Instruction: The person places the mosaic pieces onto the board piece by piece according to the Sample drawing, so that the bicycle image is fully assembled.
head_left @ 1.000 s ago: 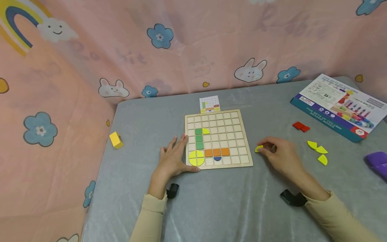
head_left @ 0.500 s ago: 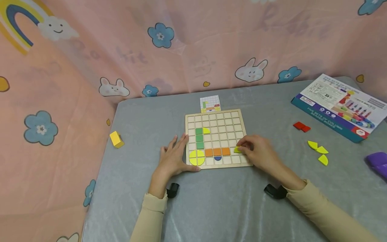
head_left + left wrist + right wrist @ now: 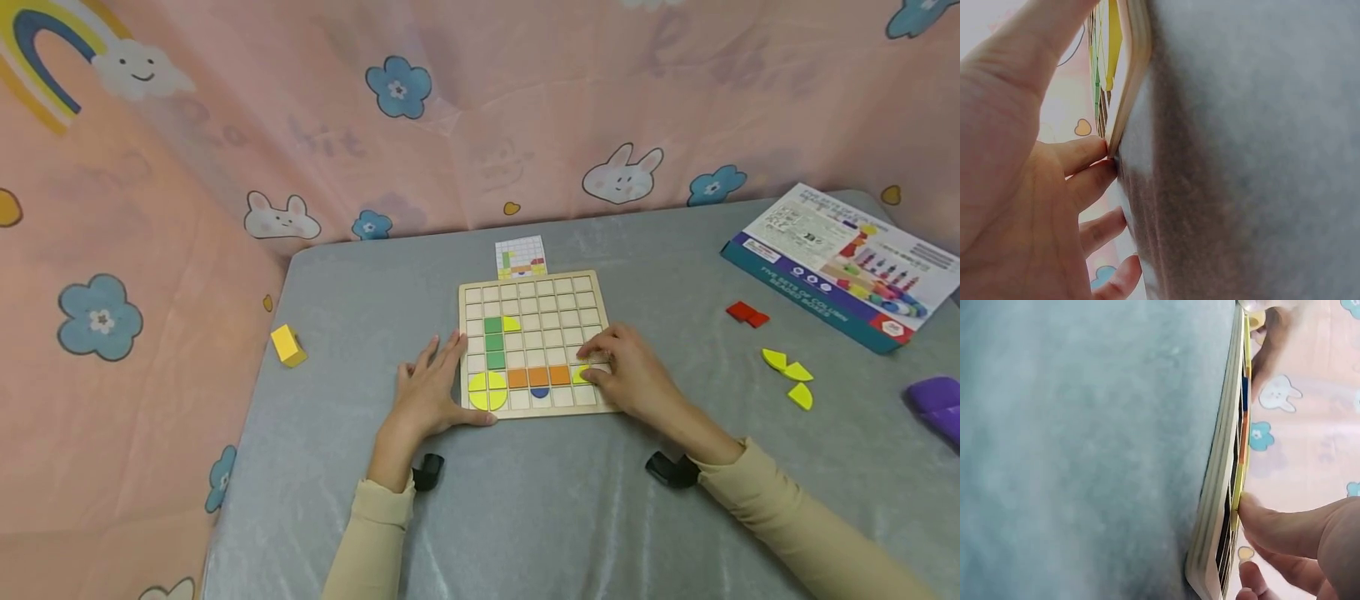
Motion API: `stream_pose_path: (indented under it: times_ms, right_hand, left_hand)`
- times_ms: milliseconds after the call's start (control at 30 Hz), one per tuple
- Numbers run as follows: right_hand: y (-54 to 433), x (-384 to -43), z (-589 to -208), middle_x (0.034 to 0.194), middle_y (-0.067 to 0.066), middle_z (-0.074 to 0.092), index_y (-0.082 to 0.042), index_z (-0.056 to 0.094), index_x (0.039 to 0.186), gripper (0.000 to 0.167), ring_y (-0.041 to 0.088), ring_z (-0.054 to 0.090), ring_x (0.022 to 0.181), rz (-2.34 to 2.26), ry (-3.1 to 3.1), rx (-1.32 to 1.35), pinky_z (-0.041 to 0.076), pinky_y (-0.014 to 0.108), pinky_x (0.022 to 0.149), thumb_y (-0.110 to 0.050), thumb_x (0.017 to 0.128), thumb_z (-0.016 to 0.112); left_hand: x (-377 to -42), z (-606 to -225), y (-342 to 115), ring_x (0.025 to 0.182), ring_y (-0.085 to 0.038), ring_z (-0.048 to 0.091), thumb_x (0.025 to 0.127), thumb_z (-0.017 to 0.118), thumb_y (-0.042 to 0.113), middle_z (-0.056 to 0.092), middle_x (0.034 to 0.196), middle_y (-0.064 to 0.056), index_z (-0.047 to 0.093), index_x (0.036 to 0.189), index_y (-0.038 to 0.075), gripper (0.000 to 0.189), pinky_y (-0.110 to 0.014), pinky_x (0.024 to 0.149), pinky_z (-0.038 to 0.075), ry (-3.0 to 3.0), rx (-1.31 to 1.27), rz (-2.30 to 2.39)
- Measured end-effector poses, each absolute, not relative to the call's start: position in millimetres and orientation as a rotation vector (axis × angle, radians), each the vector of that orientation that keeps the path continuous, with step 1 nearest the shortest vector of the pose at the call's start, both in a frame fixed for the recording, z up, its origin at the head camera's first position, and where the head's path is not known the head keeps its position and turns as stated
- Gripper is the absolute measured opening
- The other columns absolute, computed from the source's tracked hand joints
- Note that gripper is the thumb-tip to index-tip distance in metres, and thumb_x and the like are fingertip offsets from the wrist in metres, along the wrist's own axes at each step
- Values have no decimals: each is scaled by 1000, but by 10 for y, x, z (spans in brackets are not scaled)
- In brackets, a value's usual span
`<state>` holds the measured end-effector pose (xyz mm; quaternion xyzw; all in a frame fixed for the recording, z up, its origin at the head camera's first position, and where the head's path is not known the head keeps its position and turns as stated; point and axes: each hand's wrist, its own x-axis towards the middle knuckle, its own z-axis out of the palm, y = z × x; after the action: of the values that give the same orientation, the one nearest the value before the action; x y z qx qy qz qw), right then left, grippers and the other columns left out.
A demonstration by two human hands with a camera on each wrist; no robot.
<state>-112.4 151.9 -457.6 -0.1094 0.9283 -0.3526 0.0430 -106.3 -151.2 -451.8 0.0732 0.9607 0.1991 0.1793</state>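
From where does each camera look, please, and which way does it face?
Head: on the head, facing forward and down at the wooden board; left hand and right hand show.
Left wrist: worn there, facing the board's edge and grey tabletop; left hand shows.
Right wrist: worn there, facing along the board's edge; right hand and, beyond, left hand show.
Head and right wrist share the board and both hands.

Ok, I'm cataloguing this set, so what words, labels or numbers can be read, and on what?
"FIVE SETS OF COLUMN BEADED BOXES": on the teal side of the box.
The box's other print: too small to read.
Faint lettering on the pink backdrop: too blurred to read surely.
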Motion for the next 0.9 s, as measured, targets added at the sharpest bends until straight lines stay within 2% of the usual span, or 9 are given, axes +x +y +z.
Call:
stream_pose_path:
  times_ms: [133,300,467,700,900]
  right_hand:
    - [1546,-1118,-4570,115,18,61,-4,73,113,26,36,52,114,-1075,2811,-253,45,54,97,-6,89,84]
    - [1736,-1049,-4542,132,24,51,-2,66,126,37,41,44,126,-1025,2731,-223,42,63,107,-14,94,80]
    - [2065,-958,-4527,140,31,47,0,64,132,42,49,38,129,-964,2753,-228,38,70,103,-22,98,77]
    - [2588,-887,-4546,141,36,49,-2,70,127,35,58,36,127,-893,2854,-252,32,75,98,-22,100,75]
    - [2961,-831,-4553,141,40,46,-1,69,128,34,64,33,126,-786,2900,-137,25,79,97,-24,103,72]
  left_hand:
    - [-1063,-4509,-1509,168,-26,9,70,97,58,13,179,9,19,172,23,133,-60,117,21,2715,206,560]
    - [-1062,-4506,-1506,168,-26,9,70,97,57,14,179,8,20,172,23,132,-60,116,21,2714,207,574]
    - [-1061,-4512,-1512,168,-26,10,70,97,57,14,179,8,20,172,23,132,-59,116,22,2717,206,574]
    - [-1062,-4510,-1510,167,-26,10,70,97,57,14,179,8,20,172,22,132,-60,116,22,2719,211,577]
    - [-1062,-4516,-1505,167,-26,11,70,96,58,15,179,8,20,172,23,132,-59,116,23,2721,209,564]
